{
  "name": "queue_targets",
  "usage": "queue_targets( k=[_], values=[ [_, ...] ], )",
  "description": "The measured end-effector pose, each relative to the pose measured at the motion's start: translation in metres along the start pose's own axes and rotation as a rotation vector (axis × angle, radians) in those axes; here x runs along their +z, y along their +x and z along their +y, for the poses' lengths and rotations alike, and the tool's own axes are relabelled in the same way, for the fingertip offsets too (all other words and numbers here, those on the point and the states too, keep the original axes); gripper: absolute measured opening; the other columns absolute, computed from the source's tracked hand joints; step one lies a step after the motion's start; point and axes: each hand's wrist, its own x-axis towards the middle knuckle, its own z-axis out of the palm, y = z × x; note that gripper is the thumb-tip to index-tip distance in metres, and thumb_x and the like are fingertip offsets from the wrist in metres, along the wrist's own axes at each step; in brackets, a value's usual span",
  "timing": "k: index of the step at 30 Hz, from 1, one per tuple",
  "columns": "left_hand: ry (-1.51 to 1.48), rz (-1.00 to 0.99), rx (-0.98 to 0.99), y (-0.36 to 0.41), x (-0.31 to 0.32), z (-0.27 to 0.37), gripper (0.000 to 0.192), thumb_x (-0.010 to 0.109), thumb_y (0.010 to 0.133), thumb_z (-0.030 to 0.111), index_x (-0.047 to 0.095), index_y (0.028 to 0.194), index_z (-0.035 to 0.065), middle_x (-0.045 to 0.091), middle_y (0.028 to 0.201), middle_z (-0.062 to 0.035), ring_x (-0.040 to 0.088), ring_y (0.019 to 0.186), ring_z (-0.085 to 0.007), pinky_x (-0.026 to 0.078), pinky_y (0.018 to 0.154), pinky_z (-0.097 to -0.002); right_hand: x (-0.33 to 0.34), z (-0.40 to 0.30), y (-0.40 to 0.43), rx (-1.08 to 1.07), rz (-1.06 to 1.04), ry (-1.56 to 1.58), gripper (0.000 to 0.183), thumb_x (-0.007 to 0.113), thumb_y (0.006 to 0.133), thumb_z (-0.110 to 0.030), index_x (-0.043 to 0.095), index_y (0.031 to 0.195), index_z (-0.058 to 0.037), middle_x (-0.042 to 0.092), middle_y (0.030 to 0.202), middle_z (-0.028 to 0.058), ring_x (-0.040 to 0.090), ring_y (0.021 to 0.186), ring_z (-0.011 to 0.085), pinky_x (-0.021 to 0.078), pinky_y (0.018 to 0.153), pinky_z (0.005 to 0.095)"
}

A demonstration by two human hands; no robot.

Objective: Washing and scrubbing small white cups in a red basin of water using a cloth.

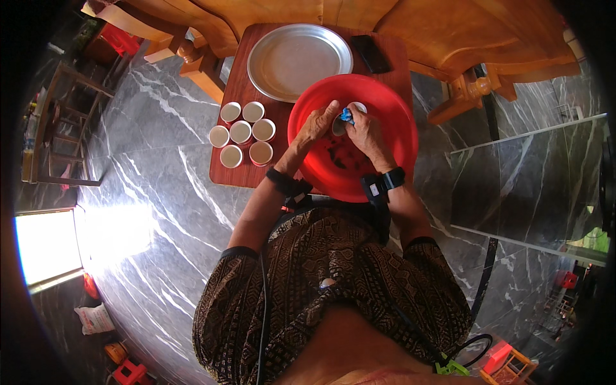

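Observation:
My left hand and my right hand are over a red plastic basin. A small crumpled blue item shows at my right fingertips, and the left fingers are close beside it. Just below them is a pale cup, partly hidden by the right hand; what holds it is unclear. Another white rim shows behind the right hand. Dark bits lie at the basin's bottom. Left of the basin, several cups with white rims stand grouped on the wooden table.
A round metal tray sits on the far part of the table, beside a black phone. A carved wooden bench borders the table's far side. The basin reaches the table's near and right edges.

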Motion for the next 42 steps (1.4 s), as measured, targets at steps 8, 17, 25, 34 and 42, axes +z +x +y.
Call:
queue_targets(
  k=[8, 17, 25, 34, 42],
  values=[
    [0.125, 0.068, 0.217, 0.015, -0.002, -0.018, 0.048, 0.058, 0.089, 0.047, 0.059, 0.086, -0.0006, 0.06, 0.07, -0.0072, 0.057, 0.066, -0.0154, 0.046, 0.057, -0.0314, 0.017, 0.023, 0.006, 0.339, -0.131, 0.305, 0.02, 0.058, 0.084, -0.013, 0.056, 0.1, -0.0007, 0.063, 0.09, 0.0231, 0.062, 0.087, 0.0419, 0.049, 0.071, 0.046],
    [-0.05, 0.391, 0.344, 0.0, -0.002, -0.001, 0.042, 0.059, 0.091, 0.035, 0.056, 0.105, -0.0039, 0.065, 0.096, -0.017, 0.061, 0.089, -0.0207, 0.049, 0.078, -0.0335, 0.015, 0.023, -0.013, 0.343, -0.23, 0.072, 0.018, 0.063, 0.082, -0.013, 0.061, 0.097, -0.0028, 0.066, 0.088, 0.0155, 0.066, 0.082, 0.0291, 0.0509, 0.071, 0.0379],
    [-0.122, 0.314, 0.29, -0.007, 0.002, 0.012, 0.04, 0.058, 0.092, 0.034, 0.058, 0.107, -0.0033, 0.065, 0.1, -0.0133, 0.061, 0.091, -0.019, 0.048, 0.079, -0.0309, 0.022, 0.016, -0.01, -0.206, -0.603, -0.119, 0.033, 0.06, 0.078, -0.014, 0.059, 0.111, -0.0111, 0.065, 0.102, 0.0165, 0.063, 0.092, 0.0355, 0.0501, 0.078, 0.044],
    [-0.097, 0.346, 0.337, 0.002, -0.006, -0.001, 0.039, 0.057, 0.093, 0.034, 0.059, 0.107, -0.0025, 0.063, 0.096, -0.0098, 0.058, 0.088, -0.016, 0.047, 0.078, -0.0294, 0.012, -0.001, -0.008, -0.035, -0.609, -0.113, 0.031, 0.058, 0.079, -0.012, 0.06, 0.11, -0.0106, 0.064, 0.101, 0.0147, 0.062, 0.09, 0.033, 0.05, 0.077, 0.0419],
    [-0.203, 0.379, 0.359, 0.0, -0.006, -0.003, 0.039, 0.063, 0.089, 0.024, 0.053, 0.116, -0.0026, 0.06, 0.102, -0.0114, 0.058, 0.091, -0.0167, 0.048, 0.08, -0.0296, 0.019, 0.031, 0.0, 0.099, -0.292, 0.089, 0.035, 0.064, 0.076, -0.006, 0.058, 0.11, -0.0069, 0.066, 0.087, 0.0138, 0.066, 0.081, 0.0246, 0.0518, 0.073, 0.0346]
  ],
)
